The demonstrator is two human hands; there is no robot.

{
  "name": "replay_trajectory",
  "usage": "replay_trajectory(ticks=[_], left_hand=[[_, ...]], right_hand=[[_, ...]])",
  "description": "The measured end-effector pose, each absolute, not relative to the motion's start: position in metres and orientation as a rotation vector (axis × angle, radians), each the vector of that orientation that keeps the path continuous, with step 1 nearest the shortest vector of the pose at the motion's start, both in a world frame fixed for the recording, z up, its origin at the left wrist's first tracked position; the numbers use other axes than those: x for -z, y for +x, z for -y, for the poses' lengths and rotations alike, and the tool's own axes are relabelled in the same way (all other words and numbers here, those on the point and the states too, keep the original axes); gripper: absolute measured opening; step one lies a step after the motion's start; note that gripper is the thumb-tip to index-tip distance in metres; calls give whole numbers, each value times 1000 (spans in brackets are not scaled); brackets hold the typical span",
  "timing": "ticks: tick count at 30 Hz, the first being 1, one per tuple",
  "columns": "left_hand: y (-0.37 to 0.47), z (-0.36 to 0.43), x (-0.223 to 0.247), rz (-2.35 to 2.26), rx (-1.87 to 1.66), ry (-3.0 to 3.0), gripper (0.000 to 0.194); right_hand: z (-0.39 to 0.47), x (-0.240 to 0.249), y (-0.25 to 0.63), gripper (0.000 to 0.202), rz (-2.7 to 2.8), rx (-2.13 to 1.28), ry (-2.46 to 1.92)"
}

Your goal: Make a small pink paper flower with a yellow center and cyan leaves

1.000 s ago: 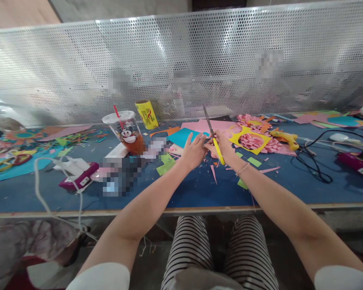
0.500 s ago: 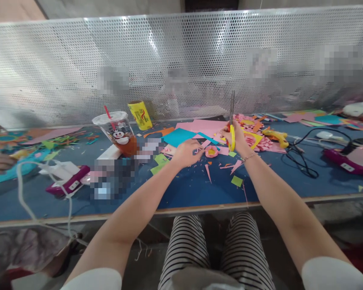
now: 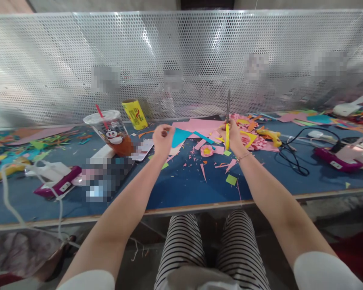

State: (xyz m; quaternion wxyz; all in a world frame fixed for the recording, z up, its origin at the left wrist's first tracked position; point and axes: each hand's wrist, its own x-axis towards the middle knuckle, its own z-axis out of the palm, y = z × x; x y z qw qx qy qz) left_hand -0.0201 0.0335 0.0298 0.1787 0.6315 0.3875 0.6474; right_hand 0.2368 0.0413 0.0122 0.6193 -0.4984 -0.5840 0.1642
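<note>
My right hand (image 3: 233,135) is closed around yellow-handled scissors (image 3: 228,121), whose blades point up and away from me. My left hand (image 3: 163,139) has curled fingers and lies over the left part of a blue paper sheet (image 3: 179,137). Whether it pinches the sheet or some small scrap is hidden. A pink paper flower with a yellow centre (image 3: 207,151) rests on the table between my hands. Pink ruffled paper flowers (image 3: 254,141) are heaped just right of my right hand. Pink paper (image 3: 199,125) lies behind the blue sheet.
Paper scraps and a green square (image 3: 231,179) litter the blue table (image 3: 181,193). Leftward stand a drink cup (image 3: 111,135), a yellow tube (image 3: 135,114) and a purple power strip (image 3: 59,183). Another purple strip (image 3: 339,160) with black cable sits right. A perforated metal screen (image 3: 199,72) rises behind.
My left hand has moved left, away from the pink flower and over the blue sheet. My right hand still holds the scissors upright. The view has shifted slightly; the person's hand at far left is gone.
</note>
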Motion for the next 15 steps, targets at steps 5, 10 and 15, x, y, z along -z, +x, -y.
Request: replay_trajectory(ticks=[5, 10, 15], left_hand=[[37, 19, -24, -870, -1349, 2275, 26], [56, 36, -18, -1054, -1350, 2221, 26], [51, 35, -22, -1091, -1329, 2105, 23]], right_hand=[[-20, -13, 208, 28, 1479, -62, -1280], [-7, -14, 181, 32, 1582, -65, -1350], [-9, -12, 178, 28, 1514, -151, -1346]])
